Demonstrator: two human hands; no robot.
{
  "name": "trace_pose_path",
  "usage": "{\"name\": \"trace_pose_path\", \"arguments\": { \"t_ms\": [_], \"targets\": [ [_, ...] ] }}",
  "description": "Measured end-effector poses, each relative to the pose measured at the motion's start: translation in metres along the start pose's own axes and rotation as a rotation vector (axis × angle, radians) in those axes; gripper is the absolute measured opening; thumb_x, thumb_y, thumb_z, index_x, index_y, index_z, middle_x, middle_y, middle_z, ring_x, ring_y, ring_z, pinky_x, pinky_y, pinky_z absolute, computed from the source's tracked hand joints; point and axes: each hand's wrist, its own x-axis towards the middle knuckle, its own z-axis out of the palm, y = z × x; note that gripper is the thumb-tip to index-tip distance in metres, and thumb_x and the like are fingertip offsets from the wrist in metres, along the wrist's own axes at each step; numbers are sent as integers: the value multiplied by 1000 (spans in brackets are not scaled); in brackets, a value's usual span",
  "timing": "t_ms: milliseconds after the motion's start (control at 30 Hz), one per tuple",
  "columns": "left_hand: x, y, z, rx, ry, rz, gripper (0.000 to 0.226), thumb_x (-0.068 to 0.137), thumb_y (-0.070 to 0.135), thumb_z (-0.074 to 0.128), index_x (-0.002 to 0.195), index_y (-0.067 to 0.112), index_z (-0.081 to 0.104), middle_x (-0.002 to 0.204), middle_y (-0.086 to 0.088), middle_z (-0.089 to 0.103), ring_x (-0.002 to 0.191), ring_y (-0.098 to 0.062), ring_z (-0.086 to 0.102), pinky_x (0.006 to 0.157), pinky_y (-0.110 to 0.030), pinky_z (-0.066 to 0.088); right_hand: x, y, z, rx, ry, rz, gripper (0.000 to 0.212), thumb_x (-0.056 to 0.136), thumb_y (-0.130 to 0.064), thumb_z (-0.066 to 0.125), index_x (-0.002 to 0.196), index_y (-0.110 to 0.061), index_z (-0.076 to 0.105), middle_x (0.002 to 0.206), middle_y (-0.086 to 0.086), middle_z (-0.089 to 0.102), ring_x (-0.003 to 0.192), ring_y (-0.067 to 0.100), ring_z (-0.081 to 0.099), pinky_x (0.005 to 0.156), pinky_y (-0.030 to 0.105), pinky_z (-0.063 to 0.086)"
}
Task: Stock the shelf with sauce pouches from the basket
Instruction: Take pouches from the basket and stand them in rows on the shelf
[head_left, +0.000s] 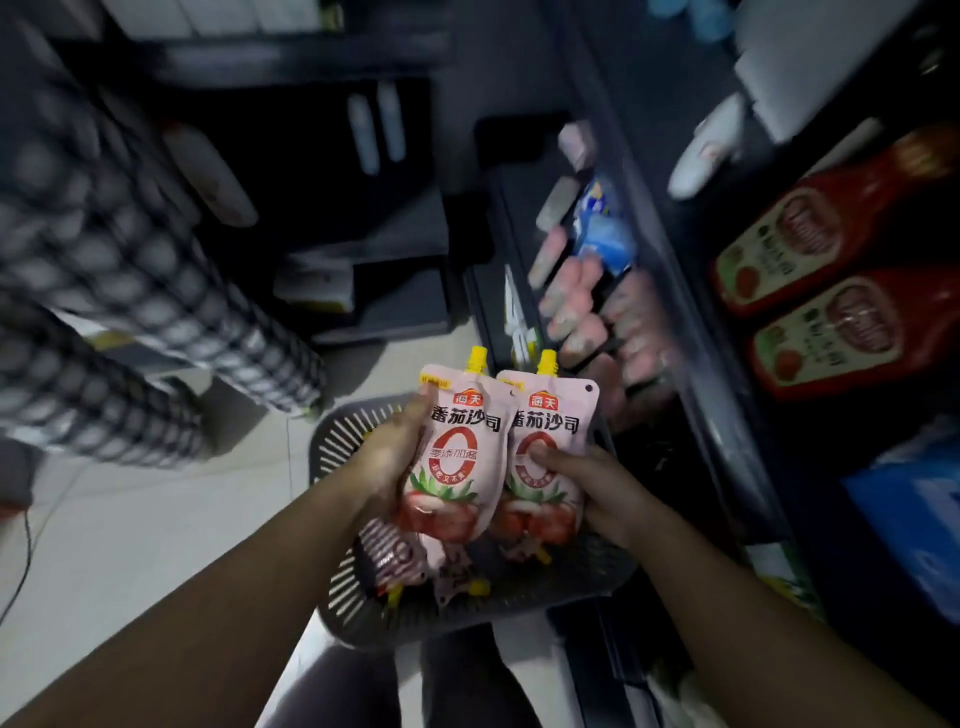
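at lower centre of the frame the left hand (389, 462) grips one sauce pouch (460, 415) and the right hand (602, 491) grips a second pouch (558, 415) above the basket (332, 447), so carry both upright, spouts up, to the blurred shelf row (597, 322) at centre right.

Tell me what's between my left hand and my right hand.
In the head view, two pink pouches side by side: left pouch in the left hand, right pouch in the right hand, above the basket.
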Motion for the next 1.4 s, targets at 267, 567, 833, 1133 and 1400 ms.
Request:
{"name": "trace_pose_path", "arguments": {
  "t_ms": [267,567,833,1133,1400],
  "targets": [
    [-79,78,19,73,-25,304,31,94,27,52,81,4,68,74,-13,73,55,-23,68,61,-34,59,-90,-47,46,-10,90,-244,18,82,0,61,95,-8,71,92,12,75,81,23,72,77,33,59],
    [-178,130,29,75,-297,267,38,91,44,51,74,11,60,50,-5,68,43,-19,66,40,-30,54,-210,-55,101,141,215,-560,29,73,-7,67,102,-6,66,93,12,75,80,22,73,68,30,60],
    [-251,94,67,424,-707,146,30,88,25,59,70,7,74,71,-14,74,58,-25,72,51,-41,58,-323,-8,100,258,476,-722,32,64,-14,72,95,-9,68,91,13,75,80,25,73,76,38,60],
    [-348,-6,157,629,-954,220,21,84,24,64,89,3,66,74,-15,74,53,-22,70,48,-34,58,-464,81,71,315,813,-854,35,67,-9,78,101,-6,69,105,19,71,98,35,68,93,48,51],
    [-456,-141,221,854,-1228,20,14,76,15,68,84,3,68,72,-17,74,58,-26,71,55,-40,59,-606,204,47,417,1045,-937,32,65,-10,69,97,-3,68,89,14,75,75,23,73,70,31,60]
  ]
}}
